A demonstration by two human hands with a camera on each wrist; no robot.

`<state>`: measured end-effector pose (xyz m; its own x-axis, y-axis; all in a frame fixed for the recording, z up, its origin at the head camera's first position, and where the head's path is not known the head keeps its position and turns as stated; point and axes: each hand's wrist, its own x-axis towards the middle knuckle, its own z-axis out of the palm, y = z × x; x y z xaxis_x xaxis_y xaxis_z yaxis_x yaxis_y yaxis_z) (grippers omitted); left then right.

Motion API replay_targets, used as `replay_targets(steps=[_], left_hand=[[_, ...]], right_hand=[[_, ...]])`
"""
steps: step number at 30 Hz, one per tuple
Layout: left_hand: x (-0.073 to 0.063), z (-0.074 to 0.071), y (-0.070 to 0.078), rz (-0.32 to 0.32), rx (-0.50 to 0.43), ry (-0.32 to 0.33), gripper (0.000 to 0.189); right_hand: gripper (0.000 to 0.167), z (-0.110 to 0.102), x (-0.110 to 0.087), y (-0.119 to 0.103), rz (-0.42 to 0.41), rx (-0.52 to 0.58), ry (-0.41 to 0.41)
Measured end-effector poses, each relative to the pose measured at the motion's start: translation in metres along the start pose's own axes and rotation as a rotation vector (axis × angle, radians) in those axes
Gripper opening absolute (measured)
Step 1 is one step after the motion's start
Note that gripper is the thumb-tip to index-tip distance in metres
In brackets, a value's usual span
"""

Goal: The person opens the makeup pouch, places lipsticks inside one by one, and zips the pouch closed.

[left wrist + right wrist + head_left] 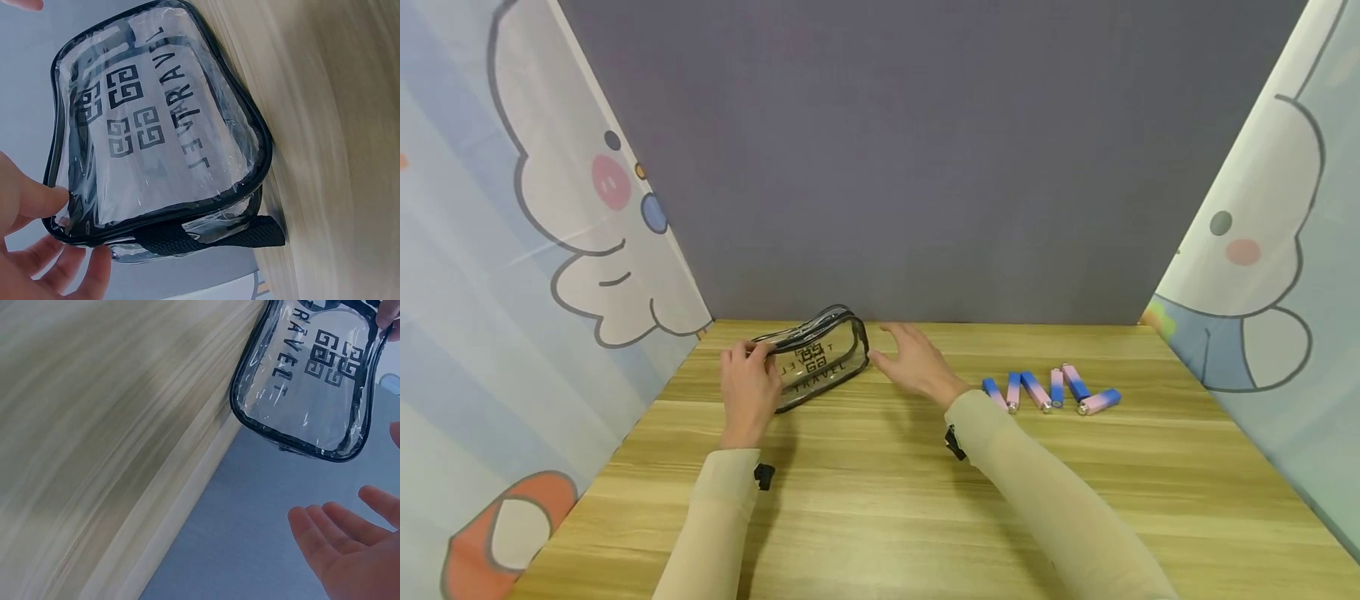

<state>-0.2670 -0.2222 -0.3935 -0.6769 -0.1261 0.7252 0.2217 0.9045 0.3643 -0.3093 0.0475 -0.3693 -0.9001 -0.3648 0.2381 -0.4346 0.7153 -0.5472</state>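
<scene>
A clear plastic travel pouch (820,367) with black piping and "TRAVEL" lettering stands on its long edge near the back of the table. My left hand (749,385) pinches its upper left corner, thumb on the front face and fingers behind, as the left wrist view shows on the pouch (150,125). A black strap (206,240) hangs at that end. My right hand (917,363) is just off the pouch's right end with fingers extended, holding nothing. The right wrist view shows a gap between this hand (350,544) and the pouch (306,381).
Several small pink-and-blue tubes (1035,390) lie in a loose row on the wooden table (865,500), right of my right hand. A dark grey panel (925,167) rises behind the table. Cartoon-printed curtains (572,275) hang on both sides.
</scene>
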Motion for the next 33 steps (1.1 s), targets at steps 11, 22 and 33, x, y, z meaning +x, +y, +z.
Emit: replay_targets(steps=[11,22,33], left_hand=[[-0.002,0.0,-0.001,-0.021,-0.046,-0.048,0.017],[-0.002,0.003,0.003,0.01,-0.103,-0.065,0.02],[-0.003,0.006,0.004,0.042,-0.148,-0.047,0.016]], right_hand=[[0.064,0.008,0.009,-0.001,0.007,0.063,0.028],[0.053,0.01,0.013,-0.003,0.02,0.194,0.065],[0.026,0.019,0.014,-0.001,-0.015,0.284,0.196]])
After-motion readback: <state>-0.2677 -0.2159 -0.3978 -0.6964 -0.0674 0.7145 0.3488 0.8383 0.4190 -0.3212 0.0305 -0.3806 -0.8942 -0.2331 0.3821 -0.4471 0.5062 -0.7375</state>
